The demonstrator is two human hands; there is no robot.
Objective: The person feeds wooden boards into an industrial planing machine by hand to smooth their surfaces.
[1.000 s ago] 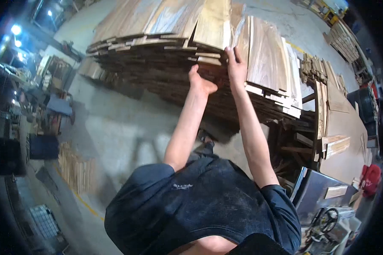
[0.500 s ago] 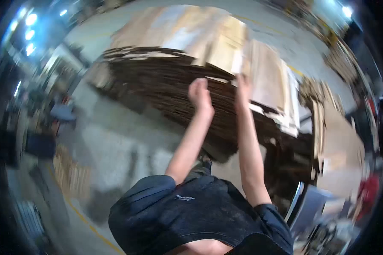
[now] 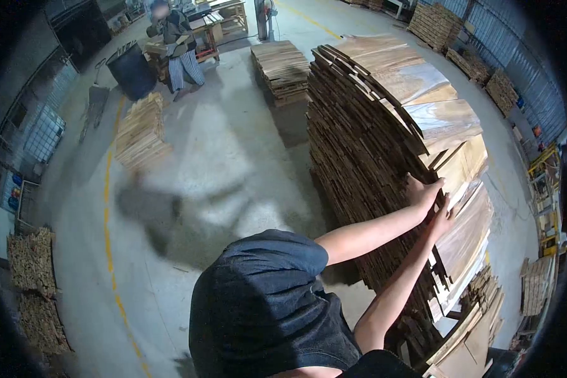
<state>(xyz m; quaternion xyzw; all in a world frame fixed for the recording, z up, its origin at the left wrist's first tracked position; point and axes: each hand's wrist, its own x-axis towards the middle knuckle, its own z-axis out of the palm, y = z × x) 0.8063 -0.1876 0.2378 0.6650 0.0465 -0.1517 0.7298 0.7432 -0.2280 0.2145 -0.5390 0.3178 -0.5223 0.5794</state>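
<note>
A tall stack of thin wooden boards (image 3: 365, 132) stands in front of me, with dark, uneven edges facing my side. Lighter wood panels (image 3: 444, 120) make up its top layer. At the near top edge, my left hand (image 3: 422, 192) is against the boards, its fingers apart. Just beside and below it, my right hand (image 3: 443, 218) touches the same edge, fingers stretched upward. Neither hand visibly encloses a board. Some fingertips are hard to separate from the wood.
A low pile of boards (image 3: 280, 66) stands beyond the stack. Another pile (image 3: 142, 132) lies left, near a yellow floor line (image 3: 109, 233) and a dark bin (image 3: 132, 70). A person (image 3: 179, 53) stands at the back holding wood. More boards (image 3: 469, 353) lean at lower right.
My view has turned left, so the stack now appears on the right. My hands, apart and blurred before, have come close together at the top board edge.
</note>
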